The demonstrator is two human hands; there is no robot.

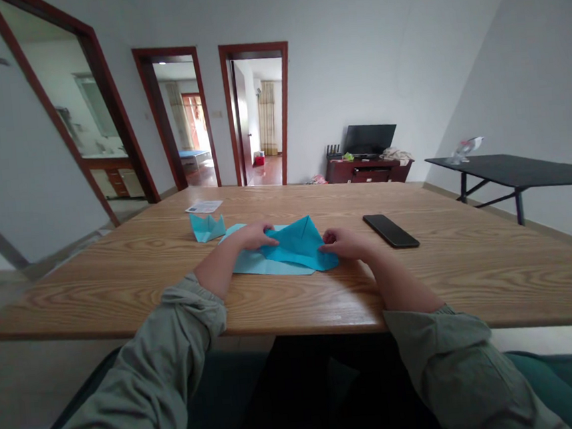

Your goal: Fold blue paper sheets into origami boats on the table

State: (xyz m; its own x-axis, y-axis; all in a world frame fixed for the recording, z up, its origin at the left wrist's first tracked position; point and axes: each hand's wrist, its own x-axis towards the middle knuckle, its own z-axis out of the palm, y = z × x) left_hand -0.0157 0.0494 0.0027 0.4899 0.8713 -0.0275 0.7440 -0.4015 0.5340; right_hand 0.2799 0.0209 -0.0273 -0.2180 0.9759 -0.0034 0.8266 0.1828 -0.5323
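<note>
A blue sheet of paper [299, 242], partly folded into a triangular shape, lies on the wooden table [293, 294] in front of me. My left hand [254, 236] pinches its left edge with curled fingers. My right hand [347, 243] grips its right corner, fingers closed. Under the folded sheet lies a lighter blue flat sheet [255, 262]. A small finished blue paper fold [207, 228] stands to the left, beyond my left hand.
A black phone [390, 230] lies flat to the right of my right hand. A white card [204, 207] rests near the table's far edge. A dark side table [517, 171] stands at right; a TV cabinet [368, 167] and doorways are behind.
</note>
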